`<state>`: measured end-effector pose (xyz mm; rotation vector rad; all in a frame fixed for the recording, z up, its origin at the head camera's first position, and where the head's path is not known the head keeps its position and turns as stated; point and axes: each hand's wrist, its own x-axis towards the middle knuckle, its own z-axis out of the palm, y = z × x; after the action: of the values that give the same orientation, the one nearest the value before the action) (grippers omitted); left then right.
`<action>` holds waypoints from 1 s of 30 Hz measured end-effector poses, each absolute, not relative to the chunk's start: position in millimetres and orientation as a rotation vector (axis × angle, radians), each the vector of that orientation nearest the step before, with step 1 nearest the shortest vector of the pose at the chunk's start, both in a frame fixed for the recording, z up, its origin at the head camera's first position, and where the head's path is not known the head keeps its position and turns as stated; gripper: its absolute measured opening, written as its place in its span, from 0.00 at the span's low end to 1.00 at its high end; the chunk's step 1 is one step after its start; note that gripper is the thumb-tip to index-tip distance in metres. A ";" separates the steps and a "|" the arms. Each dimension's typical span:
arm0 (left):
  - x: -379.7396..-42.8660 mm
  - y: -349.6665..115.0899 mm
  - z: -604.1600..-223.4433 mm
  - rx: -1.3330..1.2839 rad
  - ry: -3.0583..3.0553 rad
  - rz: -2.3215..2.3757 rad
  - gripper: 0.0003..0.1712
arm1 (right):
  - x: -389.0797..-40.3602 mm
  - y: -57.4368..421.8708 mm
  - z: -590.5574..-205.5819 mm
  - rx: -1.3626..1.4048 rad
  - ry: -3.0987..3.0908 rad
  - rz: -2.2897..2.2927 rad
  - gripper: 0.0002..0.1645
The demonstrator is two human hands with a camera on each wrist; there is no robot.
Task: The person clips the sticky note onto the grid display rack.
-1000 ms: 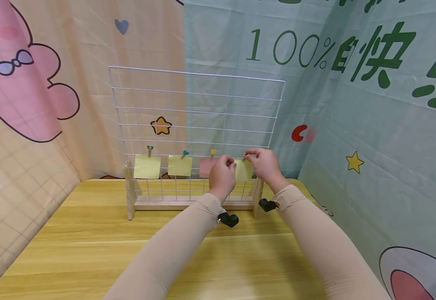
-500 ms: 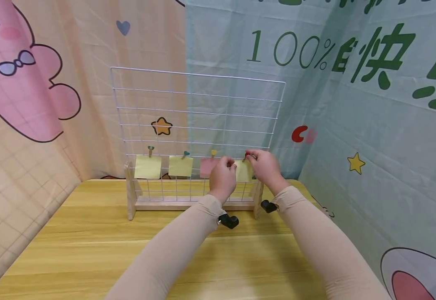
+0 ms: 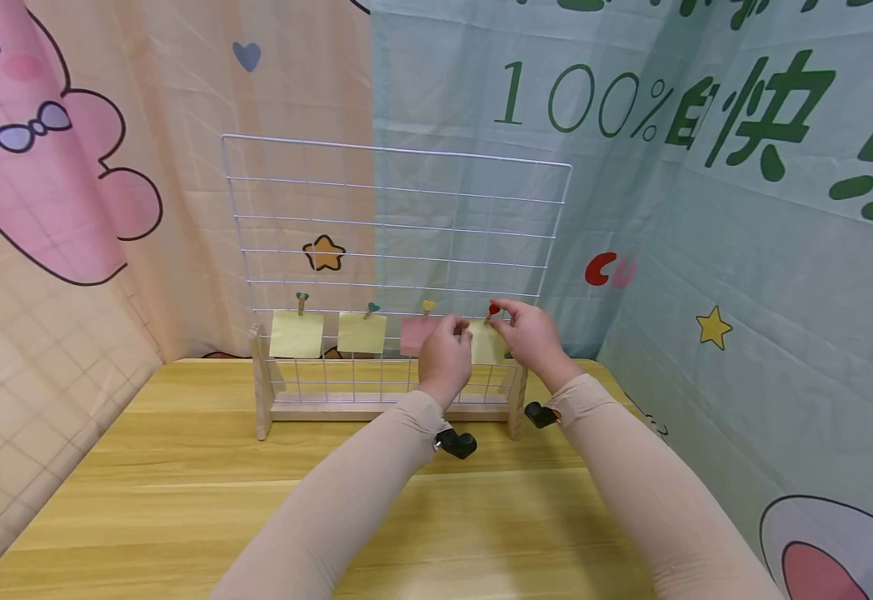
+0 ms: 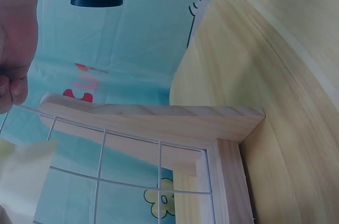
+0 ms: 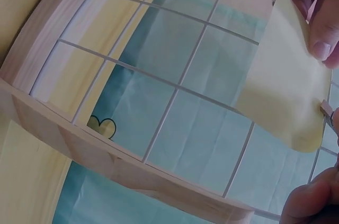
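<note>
A yellow sticky note (image 3: 487,343) hangs at the right end of a row on the white wire grid (image 3: 399,227). My left hand (image 3: 446,354) pinches its left edge; the thumb lies along that edge in the right wrist view. At the note's top, my right hand (image 3: 530,333) has thumb and forefinger about a small wooden clothespin (image 3: 493,309) with a red heart. In the right wrist view the clothespin's tip (image 5: 327,108) meets the note (image 5: 288,70), whose lower corner curls away from the grid. The left wrist view shows only part of the note (image 4: 24,176).
Two more yellow notes (image 3: 296,334) and a pink note (image 3: 414,335) hang leftward under heart clothespins. A wooden base (image 3: 387,410) holds the grid upright on the wooden table (image 3: 256,500). Printed cloth (image 3: 766,375) stands behind and at the right.
My right thumb and forefinger have parted a little, so more of the red heart shows. The left hand stays almost still at the note's edge.
</note>
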<state>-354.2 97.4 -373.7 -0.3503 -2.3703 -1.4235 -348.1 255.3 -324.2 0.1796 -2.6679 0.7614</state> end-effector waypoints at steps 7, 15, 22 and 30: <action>-354.4 90.5 -374.1 -0.341 -2.385 -1.398 0.14 | -350.8 252.9 -326.1 0.217 -2.651 0.845 0.30; -347.3 78.8 -379.4 -0.357 -2.373 -1.408 0.15 | -350.0 249.8 -329.2 0.248 -2.640 0.891 0.31; -321.4 63.5 -387.5 -0.485 -2.399 -1.414 0.17 | -333.2 253.1 -337.5 0.308 -2.571 0.929 0.31; -287.3 5.8 -405.0 -0.757 -2.613 -1.094 0.27 | -292.6 267.9 -357.6 0.359 -2.516 0.884 0.23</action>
<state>-287.3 5.8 -405.0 -0.7567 -2.6135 -1.0937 -292.6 267.9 -357.6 0.3586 -2.5164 0.8841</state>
